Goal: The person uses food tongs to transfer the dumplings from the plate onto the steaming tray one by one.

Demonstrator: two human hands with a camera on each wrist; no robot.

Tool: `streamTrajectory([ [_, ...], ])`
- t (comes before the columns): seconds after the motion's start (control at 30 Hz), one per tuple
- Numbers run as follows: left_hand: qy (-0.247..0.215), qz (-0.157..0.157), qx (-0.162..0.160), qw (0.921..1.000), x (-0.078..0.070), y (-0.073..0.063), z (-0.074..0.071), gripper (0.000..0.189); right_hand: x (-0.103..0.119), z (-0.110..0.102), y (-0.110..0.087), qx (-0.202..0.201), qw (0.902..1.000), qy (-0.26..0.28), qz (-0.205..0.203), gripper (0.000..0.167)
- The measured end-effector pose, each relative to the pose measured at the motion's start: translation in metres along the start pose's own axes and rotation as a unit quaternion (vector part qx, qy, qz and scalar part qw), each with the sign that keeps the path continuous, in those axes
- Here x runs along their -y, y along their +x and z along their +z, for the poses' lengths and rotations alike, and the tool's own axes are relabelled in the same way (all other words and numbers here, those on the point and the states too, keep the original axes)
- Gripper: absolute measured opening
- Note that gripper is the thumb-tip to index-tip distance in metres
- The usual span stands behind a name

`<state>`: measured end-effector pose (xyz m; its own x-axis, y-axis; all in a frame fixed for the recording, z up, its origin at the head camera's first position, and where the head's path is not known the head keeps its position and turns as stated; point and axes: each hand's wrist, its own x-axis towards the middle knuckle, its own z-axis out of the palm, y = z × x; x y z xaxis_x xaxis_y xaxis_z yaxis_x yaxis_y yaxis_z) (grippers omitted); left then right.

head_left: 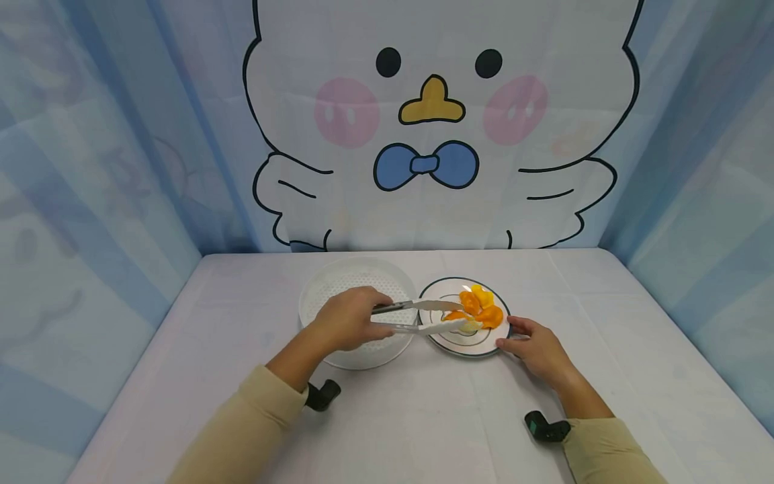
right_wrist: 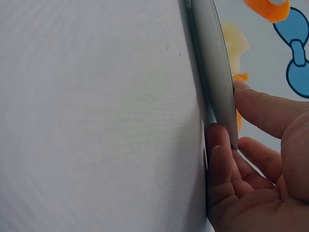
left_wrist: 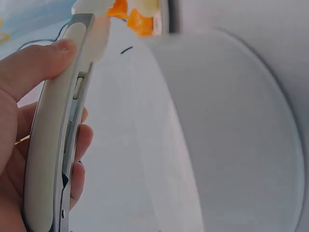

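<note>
My left hand [head_left: 349, 319] grips a pair of kitchen tongs [head_left: 434, 305], whose pale tips are spread over the plate. The thumb presses along the tong handle [left_wrist: 44, 140] in the left wrist view, with the fingers curled behind it. Orange and yellow pieces [head_left: 491, 316], glossy and curved, lie on a white plate [head_left: 470, 351] with a dark rim line. One pale yellow piece [head_left: 471, 326] is beside the lower tong tip. At the plate's right edge my right hand [head_left: 538, 349] pinches the rim, thumb above and fingers below, as the plate's side [right_wrist: 217, 72] shows.
A round white perforated basket [head_left: 357, 359] stands just left of the plate, beneath my left hand. The white tablecloth [head_left: 423, 417] stretches toward me. Behind the table hangs a curtain [head_left: 435, 215] printed with a cartoon bird.
</note>
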<state>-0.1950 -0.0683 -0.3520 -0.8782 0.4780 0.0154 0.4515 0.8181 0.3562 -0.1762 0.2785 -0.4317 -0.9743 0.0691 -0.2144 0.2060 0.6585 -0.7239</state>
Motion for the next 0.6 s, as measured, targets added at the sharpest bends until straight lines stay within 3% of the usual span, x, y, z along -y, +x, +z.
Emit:
streamTrajectory([
  [0.6,-0.023,-0.105,-0.037,0.9936,0.076,-0.024,-0.036,0.057,0.0,0.0,0.0,0.0,1.0,0.006,0.005,0.079],
])
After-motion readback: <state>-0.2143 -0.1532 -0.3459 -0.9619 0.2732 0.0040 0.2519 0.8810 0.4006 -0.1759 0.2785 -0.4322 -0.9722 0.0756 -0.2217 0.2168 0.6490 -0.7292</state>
